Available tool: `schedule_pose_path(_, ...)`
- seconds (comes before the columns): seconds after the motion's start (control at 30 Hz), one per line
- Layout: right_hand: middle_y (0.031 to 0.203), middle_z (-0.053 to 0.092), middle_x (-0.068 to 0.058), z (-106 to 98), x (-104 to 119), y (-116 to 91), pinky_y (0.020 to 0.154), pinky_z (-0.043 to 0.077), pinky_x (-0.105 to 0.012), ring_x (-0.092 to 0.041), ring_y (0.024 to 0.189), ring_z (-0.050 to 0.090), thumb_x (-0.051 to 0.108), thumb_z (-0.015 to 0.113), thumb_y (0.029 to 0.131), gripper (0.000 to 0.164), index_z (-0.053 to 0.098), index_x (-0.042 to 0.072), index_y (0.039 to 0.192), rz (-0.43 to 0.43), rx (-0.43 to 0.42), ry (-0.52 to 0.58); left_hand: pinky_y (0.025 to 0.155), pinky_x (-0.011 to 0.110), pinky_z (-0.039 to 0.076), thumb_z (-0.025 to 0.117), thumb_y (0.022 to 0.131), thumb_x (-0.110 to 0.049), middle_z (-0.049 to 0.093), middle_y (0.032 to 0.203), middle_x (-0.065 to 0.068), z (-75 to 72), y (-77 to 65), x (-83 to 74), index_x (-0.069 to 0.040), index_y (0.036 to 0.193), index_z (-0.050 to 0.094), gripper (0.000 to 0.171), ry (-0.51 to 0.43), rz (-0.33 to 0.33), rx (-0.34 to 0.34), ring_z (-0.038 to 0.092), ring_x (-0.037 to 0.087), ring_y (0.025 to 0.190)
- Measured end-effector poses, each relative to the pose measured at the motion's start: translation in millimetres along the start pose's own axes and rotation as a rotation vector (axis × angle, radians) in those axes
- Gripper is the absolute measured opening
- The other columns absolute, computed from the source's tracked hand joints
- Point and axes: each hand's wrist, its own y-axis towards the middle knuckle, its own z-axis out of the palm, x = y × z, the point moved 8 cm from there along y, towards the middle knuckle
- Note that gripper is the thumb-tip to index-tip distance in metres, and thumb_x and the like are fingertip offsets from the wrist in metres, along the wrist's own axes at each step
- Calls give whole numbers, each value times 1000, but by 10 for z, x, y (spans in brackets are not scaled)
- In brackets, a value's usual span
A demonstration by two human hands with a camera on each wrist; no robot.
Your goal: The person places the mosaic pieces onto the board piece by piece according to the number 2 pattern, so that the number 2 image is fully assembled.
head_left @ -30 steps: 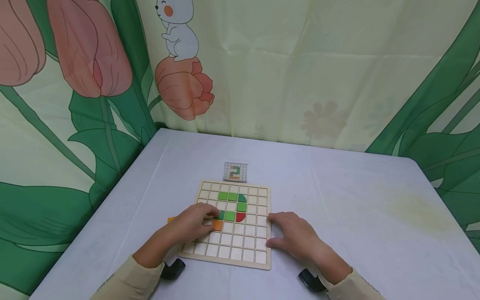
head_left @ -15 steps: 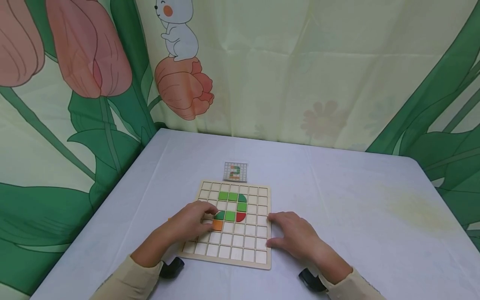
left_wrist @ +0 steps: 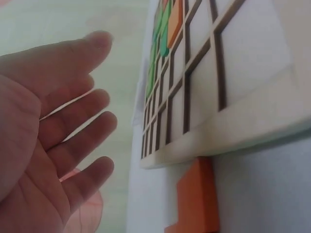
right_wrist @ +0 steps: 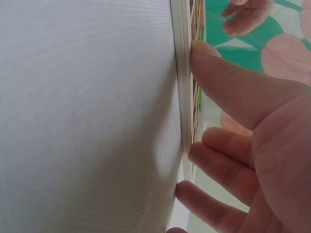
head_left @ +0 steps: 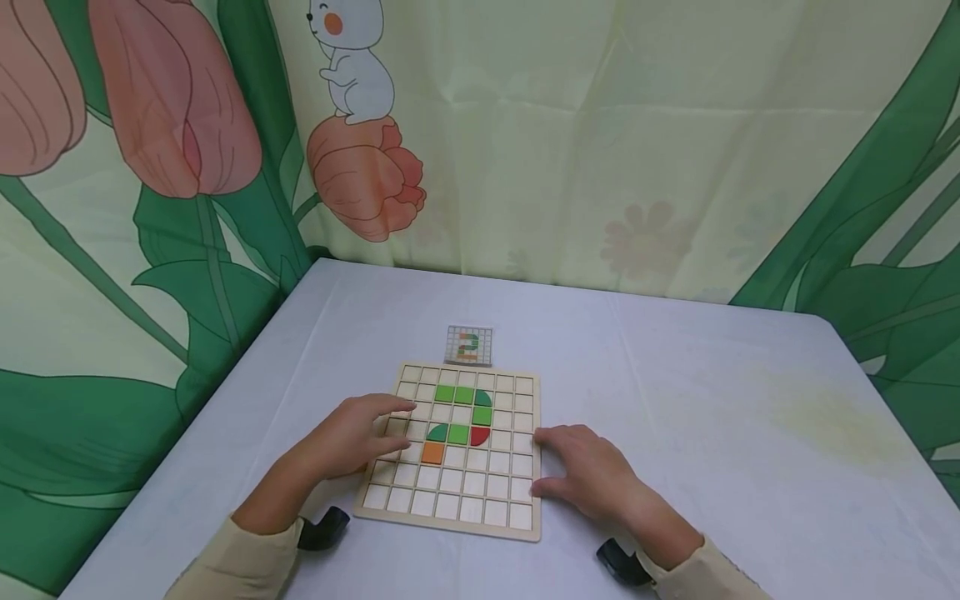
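A wooden grid board (head_left: 472, 510) lies on the white table. In its cells are several light green square tiles (head_left: 464, 396), two dark green rounded tiles (head_left: 437, 432), a red rounded tile (head_left: 479, 436) and an orange square tile (head_left: 432, 452). My left hand (head_left: 341, 440) hovers over the board's left edge, fingers extended and nothing in them. Against the right edge of the board rest the thumb and fingertips of my right hand (head_left: 588, 468). Orange tiles (left_wrist: 197, 196) lie on the table beside the board in the left wrist view; the left hand hides them in the head view.
Behind the board lies a small card (head_left: 469, 345) with a coloured figure like a 2 on a grid. A curtain (head_left: 540, 167) printed with tulips and a white animal hangs past the table's (head_left: 712, 400) far edge.
My left hand has drawn back leftward from the dark green rounded tile and the orange tile on the board, and its fingers have spread. My right hand stays at the board's right edge.
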Motion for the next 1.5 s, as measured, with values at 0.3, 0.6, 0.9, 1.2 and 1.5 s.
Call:
schedule_pose_path(0.3, 127, 65, -5, 3, -3, 0, 99, 46, -48, -29, 122, 54, 35, 86, 77, 61, 64, 9, 128, 2, -2, 4, 105, 52, 43, 82, 85, -20, 58, 141, 8, -20, -59, 52, -12, 140, 60, 60, -22, 38, 1, 48, 33, 134)
schedule_pose_path(0.6, 127, 64, -6, 4, -7, 2, 99, 45, -49, -29, 123, 54, 35, 86, 77, 60, 64, 9, 127, 4, 3, -4, 103, 53, 44, 82, 84, -26, 57, 141, 9, -71, -152, 165, -7, 135, 63, 58, -32, 87, -10, 49, 36, 133)
schedule_pose_path(0.9, 127, 64, -6, 13, -11, 4, 100, 45, -49, -29, 123, 54, 35, 86, 77, 60, 65, 10, 127, 16, 4, -2, 100, 50, 48, 82, 85, -19, 59, 139, 10, -107, -240, 370, -8, 136, 63, 56, -46, 18, -19, 52, 36, 130)
schedule_pose_path(1.2, 128, 64, -6, 14, -9, 5, 100, 45, -49, -30, 124, 54, 34, 86, 77, 60, 65, 9, 127, 14, 2, 0, 102, 54, 44, 83, 83, -22, 65, 130, 10, -184, -312, 531, -8, 128, 69, 49, -21, -82, -39, 54, 36, 126)
schedule_pose_path(1.5, 127, 64, -6, 13, -10, 4, 100, 45, -50, -30, 123, 54, 35, 86, 77, 60, 65, 9, 127, 12, 5, 4, 97, 54, 47, 83, 82, -20, 67, 123, 10, -204, -325, 664, -7, 120, 72, 41, 6, -122, -37, 57, 37, 120)
